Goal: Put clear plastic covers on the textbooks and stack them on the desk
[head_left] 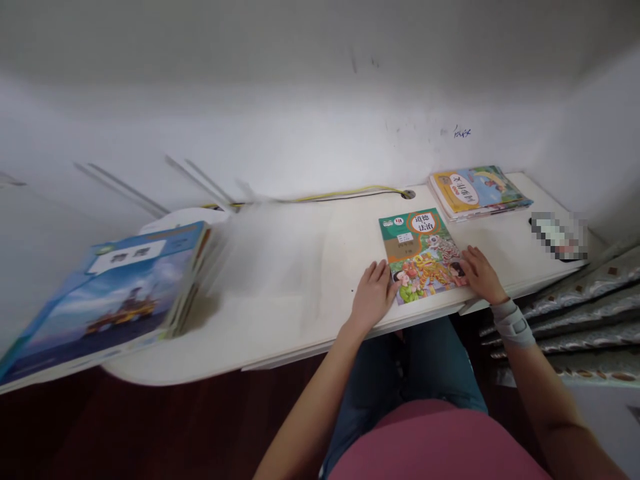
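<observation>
A colourful textbook (417,257) with a green and orange cover lies flat near the front edge of the white desk (280,287). My left hand (373,293) rests at its lower left edge, fingers extended, with the thumb by the cover. On the other side, my right hand (480,273) lies at the lower right edge with its fingers spread, touching the book's side. Neither hand grips anything. A grey band (513,323) is round my right wrist.
Behind the book to the right is a stack of books (480,190). A blurred-out phone-like object (557,235) lies at the right end. At the left is a larger stack with a blue cover (130,287). A yellow cable (345,193) runs along the wall; patterned folded fabric (575,313) is at the right.
</observation>
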Tool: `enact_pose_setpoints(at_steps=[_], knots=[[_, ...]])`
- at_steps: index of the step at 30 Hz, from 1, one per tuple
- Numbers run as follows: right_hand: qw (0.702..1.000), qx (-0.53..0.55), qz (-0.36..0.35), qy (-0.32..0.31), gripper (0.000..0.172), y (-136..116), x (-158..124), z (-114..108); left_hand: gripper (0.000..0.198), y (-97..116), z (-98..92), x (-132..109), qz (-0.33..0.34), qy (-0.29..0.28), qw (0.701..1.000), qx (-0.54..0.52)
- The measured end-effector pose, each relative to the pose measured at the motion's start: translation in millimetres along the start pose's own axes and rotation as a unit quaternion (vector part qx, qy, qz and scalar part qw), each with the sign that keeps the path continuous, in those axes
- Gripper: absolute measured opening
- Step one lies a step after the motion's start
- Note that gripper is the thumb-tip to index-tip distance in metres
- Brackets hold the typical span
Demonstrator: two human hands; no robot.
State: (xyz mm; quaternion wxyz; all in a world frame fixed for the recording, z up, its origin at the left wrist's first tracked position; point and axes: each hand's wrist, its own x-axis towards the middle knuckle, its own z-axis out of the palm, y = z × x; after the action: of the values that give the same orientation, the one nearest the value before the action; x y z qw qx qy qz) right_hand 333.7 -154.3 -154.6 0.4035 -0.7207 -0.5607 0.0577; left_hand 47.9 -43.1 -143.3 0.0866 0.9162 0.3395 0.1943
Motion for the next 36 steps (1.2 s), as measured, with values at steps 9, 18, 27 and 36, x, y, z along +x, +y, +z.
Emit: enact_pose_setpoints(at_steps=[9, 18, 27, 36], knots=[[0.996, -0.072, -0.037, -0.024, 0.050, 1.0, -1.0, 3.4, 0.059, 0.4, -0.8, 0.4, -0.001, -0.002, 1.000, 0.011], [0.993, 0.050, -0.063, -0.083, 0.054, -34.1, 6.3, -20.9, 0.055, 3.9, 0.6, -2.9, -0.022, -0.002, 1.000, 0.018], [0.935, -0.112, -0.251, -0.223, 0.045, -127.5, 21.8, 36.2, 0.050, -6.6, -18.5, -16.0, -0.107, 0.093, 0.987, -0.082], [0.898, -0.248, -0.278, -0.232, 0.039, -175.3, 13.1, 82.3, 0.053, -55.0, -47.1, -46.5, -0.219, 0.023, 0.974, 0.042]])
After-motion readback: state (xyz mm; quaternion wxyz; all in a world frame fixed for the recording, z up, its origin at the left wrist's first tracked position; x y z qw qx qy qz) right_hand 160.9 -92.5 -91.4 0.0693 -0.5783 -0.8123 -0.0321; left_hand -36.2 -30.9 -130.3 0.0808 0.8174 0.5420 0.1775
